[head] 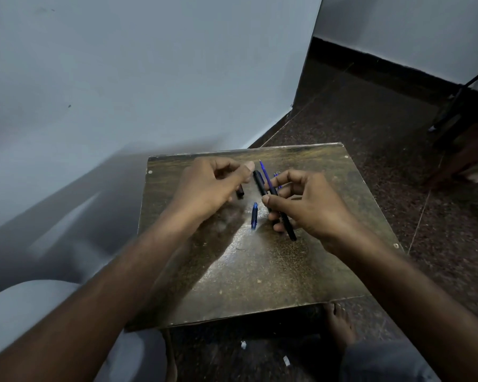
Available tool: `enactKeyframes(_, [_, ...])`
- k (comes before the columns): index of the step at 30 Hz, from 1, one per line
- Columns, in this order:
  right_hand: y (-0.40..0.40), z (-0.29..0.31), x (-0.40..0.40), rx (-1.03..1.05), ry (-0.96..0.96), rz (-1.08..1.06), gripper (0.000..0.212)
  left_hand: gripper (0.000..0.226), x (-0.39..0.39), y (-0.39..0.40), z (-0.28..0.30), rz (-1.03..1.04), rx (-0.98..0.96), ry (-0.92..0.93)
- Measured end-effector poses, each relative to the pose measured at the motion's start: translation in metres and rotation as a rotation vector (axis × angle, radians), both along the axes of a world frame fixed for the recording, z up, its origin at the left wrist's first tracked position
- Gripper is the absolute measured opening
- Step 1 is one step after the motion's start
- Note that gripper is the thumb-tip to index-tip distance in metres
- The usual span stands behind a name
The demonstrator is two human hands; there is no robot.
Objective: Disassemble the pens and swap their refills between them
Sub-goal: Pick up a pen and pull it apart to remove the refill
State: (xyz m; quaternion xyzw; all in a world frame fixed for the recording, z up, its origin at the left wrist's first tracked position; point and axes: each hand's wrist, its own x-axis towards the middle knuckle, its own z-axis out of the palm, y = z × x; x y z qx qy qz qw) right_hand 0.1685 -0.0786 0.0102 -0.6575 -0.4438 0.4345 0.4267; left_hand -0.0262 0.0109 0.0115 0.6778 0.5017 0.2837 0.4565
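Note:
On a small dark wooden table my right hand holds a black pen barrel together with a blue refill whose tip points away from me. My left hand is curled just left of the barrel's far end, its thumb and fingertips close to it; a short black pen piece shows under its fingers, and I cannot tell whether it is gripped. A blue pen cap lies on the table between my hands. More blue pen parts peek out behind my right fingers.
A pale wall stands to the left and behind the table. Dark speckled floor spreads to the right, with a dark stand at the far right. My bare foot rests below the table's near edge. A pale cushion sits lower left.

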Motion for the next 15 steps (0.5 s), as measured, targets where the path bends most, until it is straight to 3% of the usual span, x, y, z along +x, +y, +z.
enactKeyframes(2, [-0.001,0.0,-0.003,-0.008,-0.002,0.005,0.017,0.024,0.003,-0.001,0.0,-0.027,-0.086,-0.14])
enactKeyframes(7, [-0.004,0.002,-0.011,-0.036,-0.026,0.055,0.019,0.007,0.012,-0.002,-0.012,-0.015,-0.18,-0.24])
enactKeyframes(11, [-0.008,0.003,-0.015,-0.065,-0.089,0.078,0.018,0.007,-0.006,0.02,-0.003,0.084,-0.207,-0.392])
enactKeyframes(15, [-0.012,0.007,-0.006,-0.062,-0.214,0.066,0.014,0.01,-0.042,0.056,0.006,0.207,-0.091,-0.275])
